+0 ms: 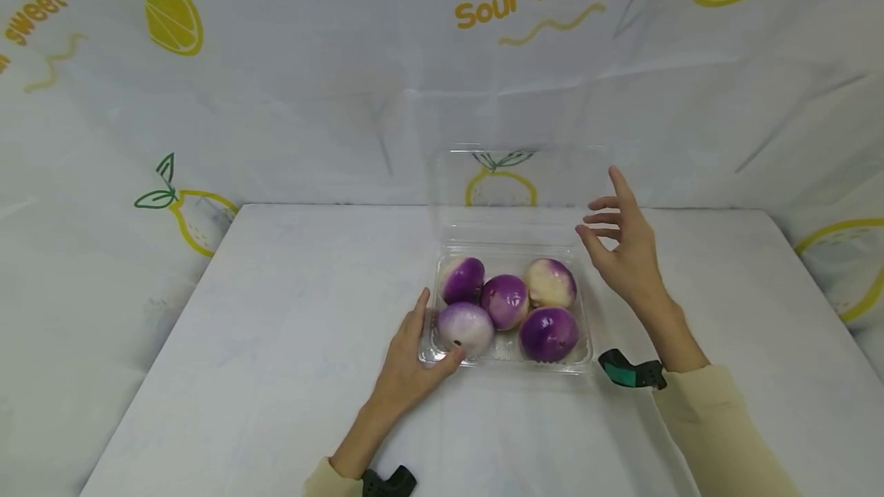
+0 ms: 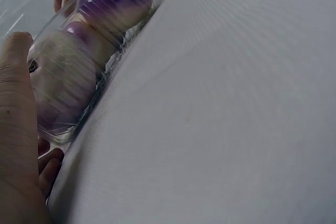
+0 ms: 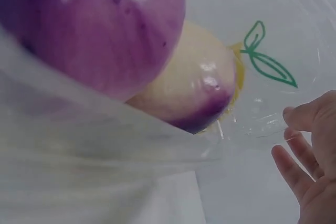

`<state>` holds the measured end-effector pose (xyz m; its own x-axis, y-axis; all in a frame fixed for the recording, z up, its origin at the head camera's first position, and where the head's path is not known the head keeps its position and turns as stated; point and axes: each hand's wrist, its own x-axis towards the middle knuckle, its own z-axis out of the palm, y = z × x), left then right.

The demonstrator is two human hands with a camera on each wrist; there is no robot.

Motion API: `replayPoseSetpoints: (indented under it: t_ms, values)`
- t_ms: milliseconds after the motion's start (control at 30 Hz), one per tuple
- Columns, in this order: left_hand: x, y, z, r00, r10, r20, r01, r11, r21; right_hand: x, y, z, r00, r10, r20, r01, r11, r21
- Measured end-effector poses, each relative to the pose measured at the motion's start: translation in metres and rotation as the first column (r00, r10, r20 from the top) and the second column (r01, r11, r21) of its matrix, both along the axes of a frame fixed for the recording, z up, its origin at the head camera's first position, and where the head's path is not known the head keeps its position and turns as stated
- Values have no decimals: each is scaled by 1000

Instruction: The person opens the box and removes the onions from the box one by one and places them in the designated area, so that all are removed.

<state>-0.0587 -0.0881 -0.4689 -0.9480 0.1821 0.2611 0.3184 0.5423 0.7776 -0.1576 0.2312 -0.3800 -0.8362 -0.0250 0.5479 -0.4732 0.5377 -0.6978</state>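
Note:
A clear plastic clamshell container (image 1: 507, 364) holds several purple-and-white round vegetables, which look like turnips (image 1: 506, 302). Its see-through lid (image 1: 449, 175) stands raised at the back. My left hand (image 1: 407, 363) holds the container's front left corner, thumb at the front rim beside a pale turnip (image 2: 63, 72) and fingers along the left side. Beside the lid's right edge is my right hand (image 1: 625, 251), index finger pointing up and thumb apart from it. In the right wrist view, the right thumb and fingertips overlap the lid's edge; whether they touch it I cannot tell.
The container stands on a white table (image 1: 297, 290). Behind it hangs a pale sheet (image 1: 331, 98) printed with lemons and lettering. A dark band with a green patch (image 1: 625, 370) sits at the right wrist, another dark band (image 1: 390, 482) at the left.

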Motion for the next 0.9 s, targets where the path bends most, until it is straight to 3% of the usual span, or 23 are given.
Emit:
replayPoseSetpoints:
  t_ms: [400,700,900]
  values:
    - [-1,-1,-4,999,6,-50,-7,1000,-24,-11,-2,-14,990,19,142,-26,998,53]
    - [2,-5,-4,997,-24,-79,22,999,-25,-1,-5,-17,978,8,209,-28,995,97]
    - [6,-7,-7,992,-42,-120,38,999,-31,7,-5,-18,959,-4,285,-39,989,145]
